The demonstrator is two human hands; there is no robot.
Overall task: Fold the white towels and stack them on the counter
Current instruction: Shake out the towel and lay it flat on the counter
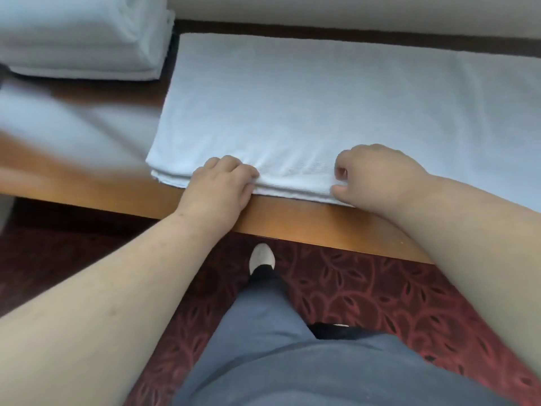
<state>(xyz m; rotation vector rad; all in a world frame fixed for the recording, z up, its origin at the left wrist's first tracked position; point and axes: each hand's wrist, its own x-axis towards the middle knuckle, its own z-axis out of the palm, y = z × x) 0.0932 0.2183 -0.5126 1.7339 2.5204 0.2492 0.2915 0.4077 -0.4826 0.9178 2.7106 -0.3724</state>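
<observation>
At far left a stack (79, 39) of folded white towels sat on the wooden counter (292, 215), with a blurred white cloth (73, 124) lying just before it. Beside these a towel (322, 106) lay flat in layers along the counter's near edge, and our left hand (218, 186) had its fingers curled down onto that edge (gripping or only pressing, we could not tell). Further right, our right hand (377, 177) pinched the same edge between thumb and bent fingers.
</observation>
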